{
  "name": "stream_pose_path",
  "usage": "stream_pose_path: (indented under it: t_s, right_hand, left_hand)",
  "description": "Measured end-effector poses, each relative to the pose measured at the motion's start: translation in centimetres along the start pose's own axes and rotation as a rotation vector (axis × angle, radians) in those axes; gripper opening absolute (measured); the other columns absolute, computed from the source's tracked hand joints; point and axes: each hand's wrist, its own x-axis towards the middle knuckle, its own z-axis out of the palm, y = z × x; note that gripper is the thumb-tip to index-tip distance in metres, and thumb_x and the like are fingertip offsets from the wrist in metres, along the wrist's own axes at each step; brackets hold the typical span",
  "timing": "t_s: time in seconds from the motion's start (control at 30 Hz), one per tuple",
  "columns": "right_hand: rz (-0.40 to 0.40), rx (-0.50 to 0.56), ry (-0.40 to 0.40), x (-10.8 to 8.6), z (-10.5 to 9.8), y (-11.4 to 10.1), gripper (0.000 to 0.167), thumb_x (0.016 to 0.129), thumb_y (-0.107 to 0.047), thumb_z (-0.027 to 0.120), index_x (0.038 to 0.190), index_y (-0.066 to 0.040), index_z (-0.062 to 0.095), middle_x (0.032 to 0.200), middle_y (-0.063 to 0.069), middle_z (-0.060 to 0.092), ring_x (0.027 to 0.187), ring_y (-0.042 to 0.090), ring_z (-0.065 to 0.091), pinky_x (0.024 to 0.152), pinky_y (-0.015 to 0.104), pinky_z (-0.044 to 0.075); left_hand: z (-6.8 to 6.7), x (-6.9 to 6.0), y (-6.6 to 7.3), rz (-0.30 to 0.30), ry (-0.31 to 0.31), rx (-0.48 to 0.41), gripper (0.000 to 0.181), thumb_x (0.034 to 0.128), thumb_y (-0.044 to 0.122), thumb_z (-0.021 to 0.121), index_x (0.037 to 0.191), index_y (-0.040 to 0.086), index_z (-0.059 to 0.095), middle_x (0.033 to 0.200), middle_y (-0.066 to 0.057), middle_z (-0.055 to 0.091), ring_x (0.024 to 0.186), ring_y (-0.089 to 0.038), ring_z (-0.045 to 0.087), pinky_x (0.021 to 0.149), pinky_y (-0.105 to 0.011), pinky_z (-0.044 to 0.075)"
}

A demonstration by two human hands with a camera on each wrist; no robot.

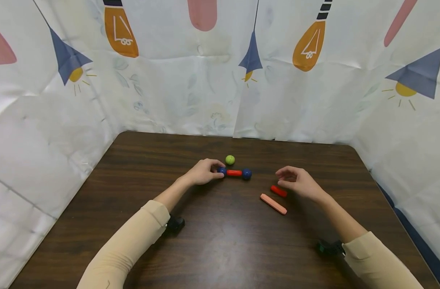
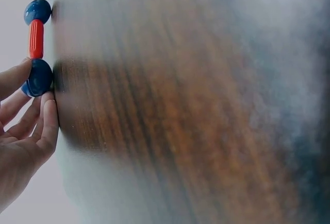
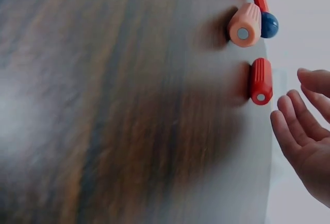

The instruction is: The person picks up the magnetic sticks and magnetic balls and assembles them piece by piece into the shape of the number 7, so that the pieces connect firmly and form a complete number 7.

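My left hand [image 1: 203, 171] pinches the blue ball [image 2: 41, 78] at the near-left end of a dumbbell-shaped piece on the table. A short ribbed red rod [image 1: 234, 173] joins that ball to a second blue ball [image 1: 247, 174]. My right hand [image 1: 299, 183] hovers by a loose red rod [image 1: 279, 191], its fingers relaxed and apart, holding nothing. In the right wrist view the loose red rod [image 3: 261, 82] shows a round metal dot in its end and lies just off the fingertips. A longer salmon-coloured rod [image 1: 273, 204] lies nearer to me.
Just behind the joined piece sits a yellow-green ball [image 1: 230, 159]. All of it lies on a dark wood-grain table [image 1: 220, 249] with rounded far corners. A white printed curtain [image 1: 176, 96] hangs around the table's back and sides.
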Motion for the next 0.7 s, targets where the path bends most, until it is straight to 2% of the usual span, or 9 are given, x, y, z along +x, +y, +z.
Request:
stream_pose_path:
  t_s: [0.2,0.43,0.7]
  right_hand:
    - [0.011,0.000,0.000,-0.8,-0.4,0.5,0.037,0.098,-0.018,0.073,0.129,0.000,0.064,0.125,0.017,0.064,0.110,0.029,0.063,0.090,0.029,0.051]
    - [0.020,-0.022,0.007,-1.7,-0.7,1.1,0.036,0.098,-0.019,0.073,0.129,-0.002,0.065,0.121,0.014,0.067,0.108,0.026,0.064,0.090,0.030,0.050]
    - [0.048,0.000,0.014,-2.6,-0.7,1.6,0.038,0.097,-0.021,0.075,0.128,-0.001,0.065,0.122,0.014,0.067,0.108,0.026,0.064,0.091,0.028,0.049]
  left_hand:
    - [0.0,0.0,-0.1,0.002,-0.002,0.001,0.034,0.0986,0.022,0.073,0.129,0.008,0.068,0.088,-0.003,0.062,0.077,-0.018,0.054,0.068,-0.031,0.044]
    - [0.0,0.0,-0.1,0.011,-0.006,0.000,0.034,0.0990,0.021,0.072,0.130,0.008,0.068,0.088,-0.003,0.062,0.077,-0.018,0.054,0.068,-0.031,0.044]
    - [-0.1,-0.1,-0.2,0.019,-0.005,-0.002,0.034,0.0994,0.021,0.072,0.130,0.007,0.068,0.089,-0.004,0.062,0.077,-0.018,0.054,0.067,-0.031,0.044]
